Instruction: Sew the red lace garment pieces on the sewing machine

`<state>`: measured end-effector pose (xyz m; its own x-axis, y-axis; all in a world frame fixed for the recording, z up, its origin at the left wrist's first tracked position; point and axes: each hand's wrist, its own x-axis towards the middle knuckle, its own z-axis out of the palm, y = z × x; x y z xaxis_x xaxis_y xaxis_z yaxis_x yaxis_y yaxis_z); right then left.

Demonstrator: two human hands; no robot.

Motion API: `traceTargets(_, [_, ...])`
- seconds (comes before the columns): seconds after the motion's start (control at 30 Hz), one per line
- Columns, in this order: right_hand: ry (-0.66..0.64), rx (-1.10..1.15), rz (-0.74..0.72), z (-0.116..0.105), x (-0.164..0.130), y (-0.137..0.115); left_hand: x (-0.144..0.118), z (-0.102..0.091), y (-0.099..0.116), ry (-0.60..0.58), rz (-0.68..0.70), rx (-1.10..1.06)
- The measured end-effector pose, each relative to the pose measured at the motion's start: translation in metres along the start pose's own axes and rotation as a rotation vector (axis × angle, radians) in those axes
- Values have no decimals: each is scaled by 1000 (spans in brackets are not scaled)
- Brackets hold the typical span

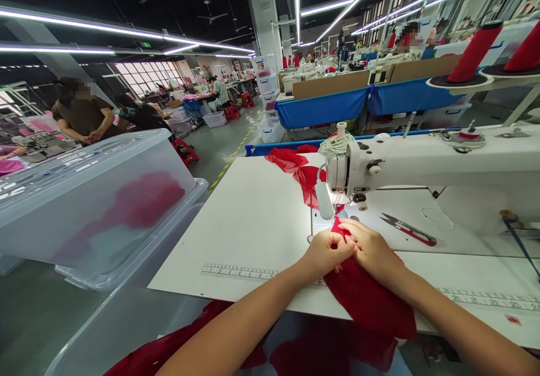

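At the centre of the frame, the left hand (327,252) and right hand (371,250) are both pinching the red fabric (367,297), fingers closed on its edge just below the machine (422,168). Feeding well is calling for keeping that edge flat and fingertips clear of the needle area. Snips (408,229) are lying right of centre.

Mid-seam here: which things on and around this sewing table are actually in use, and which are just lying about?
In use:
left hand and right hand, both pinching the red cloth
sewing machine, right above the cloth

Lying about:
thread snips
plastic bin
red thread cones
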<state>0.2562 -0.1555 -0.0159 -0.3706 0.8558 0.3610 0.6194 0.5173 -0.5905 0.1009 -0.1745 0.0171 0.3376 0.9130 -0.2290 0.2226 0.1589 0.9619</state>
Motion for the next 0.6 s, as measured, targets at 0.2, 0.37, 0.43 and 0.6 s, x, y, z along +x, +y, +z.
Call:
traceTargets(0.2, [-122,12,-47,-4,0,-8,-4,0,-7,48,91,6])
traceTargets(0.37, [-109,-5,-88,-4,3,-7,-7,-2,-14,158,130,-7])
traceTargets(0.43, [-57,-39,-64,2,0,1,-9,-2,-15,142,130,0])
traceTargets(0.6, [18,-149,-42,17,-9,15,-14,5,-15,68,135,136])
